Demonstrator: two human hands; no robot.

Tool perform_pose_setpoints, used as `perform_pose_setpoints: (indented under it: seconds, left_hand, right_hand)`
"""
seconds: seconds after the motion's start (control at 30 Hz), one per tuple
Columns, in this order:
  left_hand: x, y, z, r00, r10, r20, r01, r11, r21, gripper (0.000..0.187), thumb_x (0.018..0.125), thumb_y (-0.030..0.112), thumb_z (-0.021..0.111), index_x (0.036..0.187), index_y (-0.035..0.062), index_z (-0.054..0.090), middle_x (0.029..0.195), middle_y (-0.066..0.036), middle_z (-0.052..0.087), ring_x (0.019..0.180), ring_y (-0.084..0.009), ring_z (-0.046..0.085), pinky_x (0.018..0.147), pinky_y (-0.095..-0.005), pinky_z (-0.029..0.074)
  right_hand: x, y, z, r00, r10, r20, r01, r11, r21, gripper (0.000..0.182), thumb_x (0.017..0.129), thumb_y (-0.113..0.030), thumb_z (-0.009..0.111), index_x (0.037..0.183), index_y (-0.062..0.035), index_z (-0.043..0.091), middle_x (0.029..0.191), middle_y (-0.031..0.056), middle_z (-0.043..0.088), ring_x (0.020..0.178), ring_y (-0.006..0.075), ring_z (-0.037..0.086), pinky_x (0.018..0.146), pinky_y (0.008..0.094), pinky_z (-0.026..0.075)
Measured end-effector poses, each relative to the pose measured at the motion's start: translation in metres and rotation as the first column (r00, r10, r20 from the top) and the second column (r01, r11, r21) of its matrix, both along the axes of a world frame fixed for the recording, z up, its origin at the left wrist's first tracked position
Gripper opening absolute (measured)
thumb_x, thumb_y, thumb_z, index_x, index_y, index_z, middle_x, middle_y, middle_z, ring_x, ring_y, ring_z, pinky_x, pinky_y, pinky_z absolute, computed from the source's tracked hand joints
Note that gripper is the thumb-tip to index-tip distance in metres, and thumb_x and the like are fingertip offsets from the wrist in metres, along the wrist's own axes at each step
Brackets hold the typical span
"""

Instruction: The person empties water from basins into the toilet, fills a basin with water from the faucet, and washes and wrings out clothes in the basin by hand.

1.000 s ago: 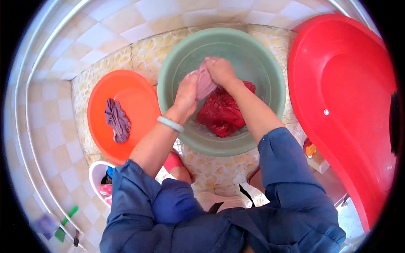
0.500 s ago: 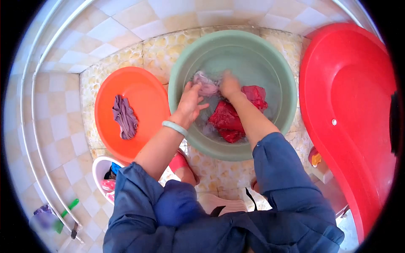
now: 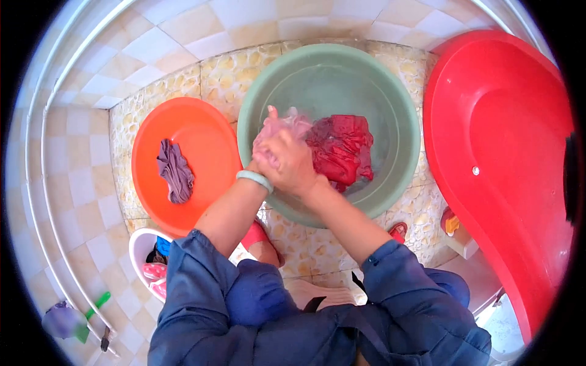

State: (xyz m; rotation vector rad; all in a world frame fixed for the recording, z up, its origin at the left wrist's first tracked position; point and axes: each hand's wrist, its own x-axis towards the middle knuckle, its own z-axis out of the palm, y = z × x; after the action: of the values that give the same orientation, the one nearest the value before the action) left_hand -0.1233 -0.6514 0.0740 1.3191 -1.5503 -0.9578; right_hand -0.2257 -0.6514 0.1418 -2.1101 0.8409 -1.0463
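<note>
A: Tiled floor, checkered cream and tan, with a pebble-pattern patch under the basins. Nearest the camera: blue sleeves, knees bent. Hands?

B: Both forearms angle in from the near side and meet over the near-left rim of the green basin (image 3: 400,110). Right hand (image 3: 293,166) lies over the left hand (image 3: 267,149), pressed together and clenched on a pink cloth (image 3: 282,125), bunched above the water. Pale bangle (image 3: 255,179) on the left wrist.

A: Other laundry?

B: Red garment (image 3: 342,146) lies soaked in the basin's middle, just beside the hands. Purple cloth (image 3: 174,171) sits alone in the orange basin (image 3: 201,131), which touches the green basin's left edge.

A: Any writing?

B: None legible.

A: Room to move?

B: Tight. Red tub (image 3: 506,152) crowds the right side; small white bucket (image 3: 141,247) sits near left. Bare floor shows beyond the far rims.
</note>
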Motion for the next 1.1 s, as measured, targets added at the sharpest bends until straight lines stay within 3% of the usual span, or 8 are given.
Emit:
perform_pose_setpoints:
  seconds: [0.07, 0.13, 0.23, 0.3, 0.4, 0.73, 0.93, 1.1]
  left_hand:
    - [-0.009, -0.002, -0.006, 0.531, 0.376, -0.760, 0.042, 0.884, 0.466, 0.042, 0.097, 0.044, 0.043, 0.113, 0.0081, 0.056, 0.106, -0.006, 0.062, 0.097, -0.0212, 0.059, 0.083, -0.0363, 0.049]
    - [-0.023, -0.017, 0.049, 0.236, 0.755, -0.612, -0.030, 0.635, 0.772, 0.033, 0.097, 0.036, 0.046, 0.109, 0.0072, 0.058, 0.105, -0.006, 0.063, 0.097, -0.0203, 0.060, 0.084, -0.0358, 0.049]
    - [-0.030, -0.024, 0.051, 0.401, 0.624, -0.671, -0.059, 0.749, 0.660, 0.030, 0.096, 0.031, 0.046, 0.108, 0.0053, 0.058, 0.108, -0.006, 0.062, 0.100, -0.0194, 0.059, 0.086, -0.0335, 0.047]
    - [-0.025, -0.020, 0.041, 0.502, 0.572, -0.649, -0.091, 0.781, 0.618, 0.032, 0.097, 0.030, 0.045, 0.111, 0.0048, 0.058, 0.113, -0.009, 0.061, 0.108, -0.0209, 0.057, 0.094, -0.0353, 0.044]
    - [-0.009, -0.017, 0.052, 0.488, 0.679, -0.548, -0.031, 0.642, 0.766, 0.044, 0.098, 0.028, 0.041, 0.135, 0.0051, 0.041, 0.134, -0.014, 0.048, 0.121, -0.0292, 0.048, 0.100, -0.0509, 0.038]
    - [-0.007, -0.004, 0.040, 0.674, 0.645, -0.361, -0.081, 0.550, 0.831, 0.078, 0.092, 0.022, 0.050, 0.150, 0.0118, -0.001, 0.153, -0.015, 0.013, 0.139, -0.0439, 0.011, 0.103, -0.0629, 0.028]
    - [-0.007, 0.004, 0.054, 0.599, 0.658, -0.456, -0.029, 0.587, 0.809, 0.074, 0.092, 0.030, 0.052, 0.148, 0.0085, 0.010, 0.151, -0.014, 0.015, 0.138, -0.0412, 0.013, 0.102, -0.0634, 0.028]
    - [-0.018, 0.004, 0.079, 0.227, 0.747, -0.625, 0.225, 0.584, 0.780, 0.074, 0.092, 0.052, 0.050, 0.143, 0.0065, 0.022, 0.140, -0.017, 0.031, 0.131, -0.0366, 0.031, 0.098, -0.0592, 0.039]
  right_hand:
    - [0.002, -0.024, -0.017, 0.991, -0.110, -0.077, 0.110, 0.994, -0.008, 0.017, 0.079, -0.021, 0.064, 0.092, -0.0093, 0.062, 0.097, 0.0118, 0.063, 0.077, 0.0321, 0.063, 0.062, 0.0416, 0.052]
    - [-0.004, -0.061, -0.029, 0.915, -0.058, -0.399, 0.069, 0.998, 0.013, 0.015, 0.086, -0.015, 0.054, 0.097, -0.0097, 0.063, 0.099, 0.0122, 0.063, 0.080, 0.0315, 0.064, 0.064, 0.0414, 0.053]
    - [-0.033, -0.122, -0.102, 0.848, -0.072, -0.525, -0.049, 0.976, -0.214, 0.029, 0.090, -0.028, 0.049, 0.101, -0.0071, 0.065, 0.101, 0.0208, 0.064, 0.089, 0.0382, 0.063, 0.081, 0.0456, 0.050]
    - [-0.041, -0.153, -0.113, 0.831, 0.093, -0.549, 0.192, 0.878, 0.439, 0.034, 0.091, -0.029, 0.049, 0.109, -0.0036, 0.062, 0.106, 0.0210, 0.064, 0.100, 0.0383, 0.061, 0.086, 0.0452, 0.048]
    - [-0.045, -0.154, -0.116, 0.909, -0.315, -0.274, 0.412, 0.577, 0.705, 0.035, 0.090, -0.026, 0.052, 0.118, -0.0054, 0.057, 0.109, 0.0207, 0.063, 0.103, 0.0388, 0.059, 0.090, 0.0437, 0.046]
    - [-0.042, -0.116, -0.138, 0.651, 0.100, -0.752, 0.199, 0.934, 0.296, 0.044, 0.080, -0.005, 0.058, 0.123, -0.0126, 0.055, 0.116, 0.0211, 0.058, 0.104, 0.0410, 0.057, 0.089, 0.0445, 0.047]
    - [-0.040, -0.121, -0.064, 0.968, -0.171, 0.185, -0.112, 0.367, 0.923, 0.031, 0.080, -0.002, 0.057, 0.110, -0.0087, 0.061, 0.097, 0.0097, 0.065, 0.083, 0.0214, 0.064, 0.072, 0.0308, 0.051]
    - [-0.044, -0.079, 0.041, 0.940, -0.049, 0.339, -0.282, 0.451, 0.847, 0.021, 0.081, -0.005, 0.061, 0.102, -0.0053, 0.061, 0.096, 0.0055, 0.063, 0.085, 0.0128, 0.060, 0.073, 0.0272, 0.050]
